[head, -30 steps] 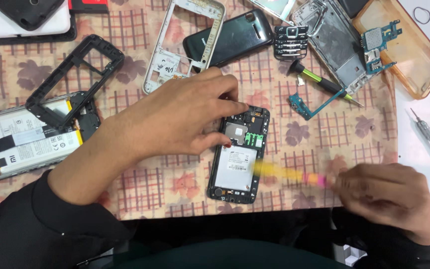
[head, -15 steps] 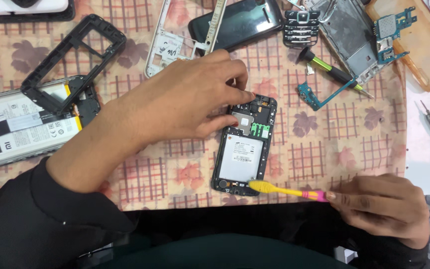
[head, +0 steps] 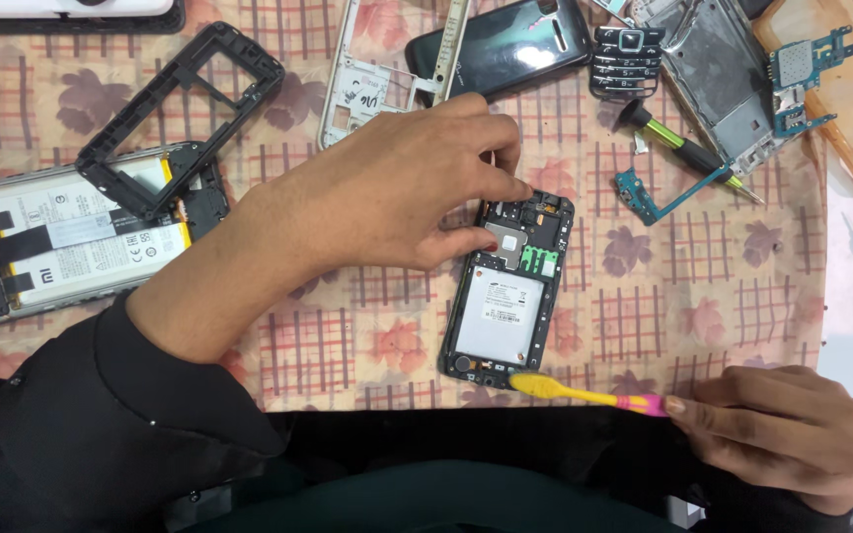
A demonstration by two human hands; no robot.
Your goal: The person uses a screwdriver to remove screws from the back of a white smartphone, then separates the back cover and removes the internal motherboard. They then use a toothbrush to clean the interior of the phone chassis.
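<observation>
Left hand: the left hand [head: 397, 188] lay across the top of the opened phone [head: 510, 286], thumb and fingertips closed narrowly on its upper end, pinning it to the table [head: 644, 316].
Right hand: the right hand [head: 782, 434] gripped the pink handle of a yellow toothbrush [head: 584, 393], fingers closed around it near the bottom right.
Phone: back cover off, pale battery and green part showing, lying upright on the patterned cloth just in front of the person's lap.
What had changed: a second before, the toothbrush sat higher, over the lower half of the phone; half a second before, it had dropped toward the bottom edge. At this moment the brush head touched the phone's lower edge, and the left hand had hardly moved.
What that suggests: probably a brushing stroke run down the body and off its foot, a judgement only.
Around it: a black frame [head: 180, 109] and a larger opened phone [head: 61, 242] at left, a keypad [head: 627, 61], a screwdriver [head: 683, 148] and a blue circuit board [head: 663, 192] beyond.
</observation>
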